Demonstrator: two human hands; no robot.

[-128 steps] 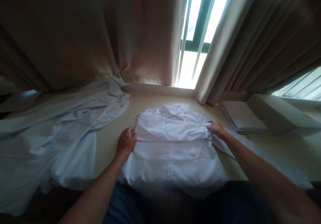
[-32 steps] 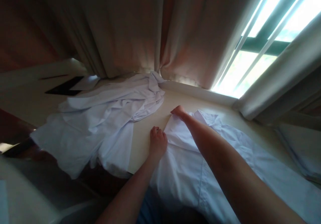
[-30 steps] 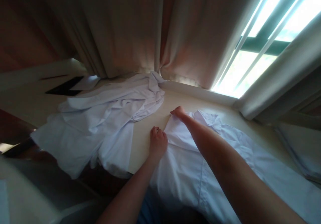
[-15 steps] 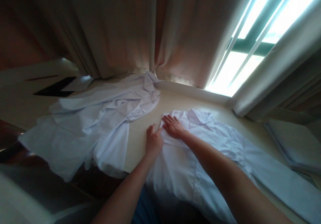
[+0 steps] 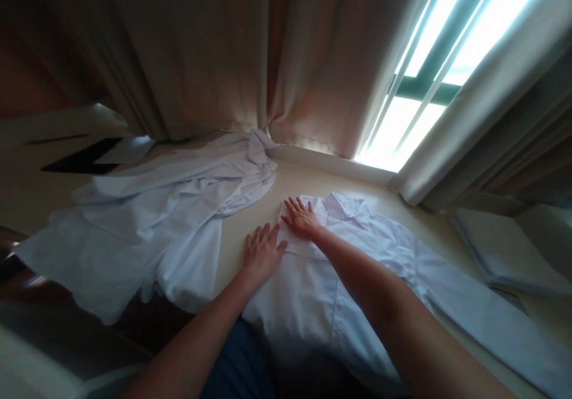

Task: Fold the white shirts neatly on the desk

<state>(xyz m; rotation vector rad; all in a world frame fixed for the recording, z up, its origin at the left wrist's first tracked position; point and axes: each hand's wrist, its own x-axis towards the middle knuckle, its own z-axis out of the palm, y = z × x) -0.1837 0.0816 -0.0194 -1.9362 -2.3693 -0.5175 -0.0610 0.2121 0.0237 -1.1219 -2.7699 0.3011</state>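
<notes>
A white collared shirt [image 5: 308, 292] lies spread on the table, its collar toward the window and one long sleeve stretched to the lower right. My right hand [image 5: 301, 217] rests flat on a folded-over part near the collar, fingers spread. At the shirt's left edge is my left hand [image 5: 263, 250], open with its fingers stretched out over the tabletop and its thumb at the cloth. The shirt's lower part hangs over the front edge near my lap.
Another white garment [image 5: 179, 208] lies crumpled on the left, draping over the table [image 5: 250, 208] edge. A folded white stack [image 5: 504, 247] sits at the right. A dark flat object [image 5: 80, 158] with paper [image 5: 125, 150] lies far left. Curtains [image 5: 214, 47] hang behind.
My left hand has opened from partly curled fingers at the shirt's edge to spread ones lying flatter, slightly left. My right hand stays on the folded part, fingers more spread. The view has shifted slightly.
</notes>
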